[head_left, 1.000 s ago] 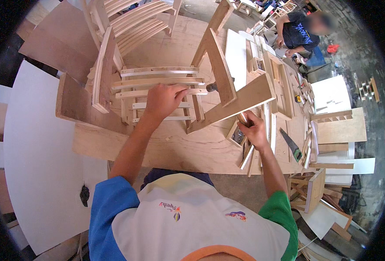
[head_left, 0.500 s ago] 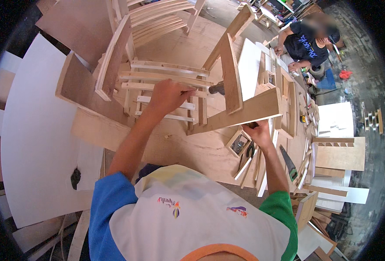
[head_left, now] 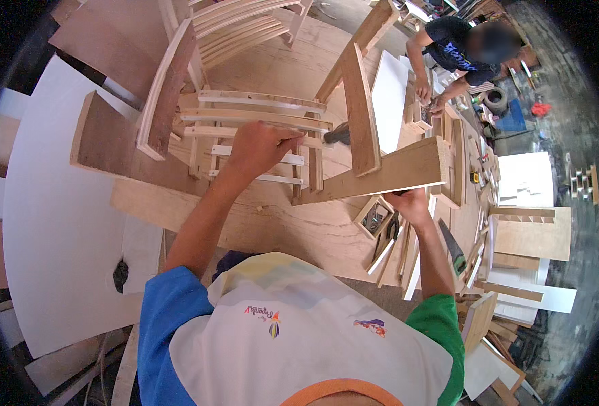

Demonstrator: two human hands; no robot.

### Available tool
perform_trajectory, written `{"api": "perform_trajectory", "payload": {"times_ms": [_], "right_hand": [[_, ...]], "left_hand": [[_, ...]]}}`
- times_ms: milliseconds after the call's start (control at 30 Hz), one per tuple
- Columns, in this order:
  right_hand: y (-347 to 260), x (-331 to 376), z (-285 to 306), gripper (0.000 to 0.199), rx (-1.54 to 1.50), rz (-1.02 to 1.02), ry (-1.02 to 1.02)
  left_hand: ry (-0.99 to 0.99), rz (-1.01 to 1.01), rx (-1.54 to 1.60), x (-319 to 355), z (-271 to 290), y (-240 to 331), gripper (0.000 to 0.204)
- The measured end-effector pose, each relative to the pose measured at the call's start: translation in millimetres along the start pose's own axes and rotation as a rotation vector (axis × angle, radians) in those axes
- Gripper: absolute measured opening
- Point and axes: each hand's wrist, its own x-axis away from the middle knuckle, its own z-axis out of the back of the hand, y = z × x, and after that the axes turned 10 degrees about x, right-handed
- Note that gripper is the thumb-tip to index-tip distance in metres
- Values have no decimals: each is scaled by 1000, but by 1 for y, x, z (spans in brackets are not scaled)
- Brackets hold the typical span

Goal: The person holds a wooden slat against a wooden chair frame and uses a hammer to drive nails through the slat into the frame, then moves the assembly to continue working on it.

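Observation:
A wooden frame with slightly curved slats [head_left: 259,120] lies in front of me. My left hand [head_left: 262,149] is over its slats, thumb and fingers pinched together near their right end; what the fingertips pinch is too small to make out. Close to those fingertips is the dark head of a hammer [head_left: 338,134]. Its handle is hidden behind an upright board [head_left: 360,111] and a lower tapered board [head_left: 387,166]. My right hand [head_left: 411,204] is closed under the lower board's edge, its fingers partly hidden, apparently round the hammer handle.
A small wooden box of metal bits [head_left: 374,218], pliers [head_left: 393,227] and wood strips lie beside my right forearm. Farther right are a handsaw [head_left: 452,247] and a yellow tape measure [head_left: 475,177]. Another person [head_left: 455,47] works across the bench. A large white panel [head_left: 55,223] stretches along the left.
The co-worker has leaned forward, with both hands drawn closer to the wooden pieces. My own hands keep nearly the same places at the frame; the view has shifted slightly.

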Motion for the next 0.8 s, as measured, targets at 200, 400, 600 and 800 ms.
{"api": "perform_trajectory", "payload": {"times_ms": [200,400,600,800], "right_hand": [[-12,2,5,21,19,-43,-3],[-3,1,0,21,33,21,-20],[-12,-2,3,21,87,8,-36],[6,3,3,25,53,-86,-51]], "left_hand": [[27,-27,-1,2,-2,-1,17],[-65,-5,-104,-2,18,6,29],[-150,-22,-113,-1,42,-13,34],[-180,16,-147,3,41,-12,32]]}}
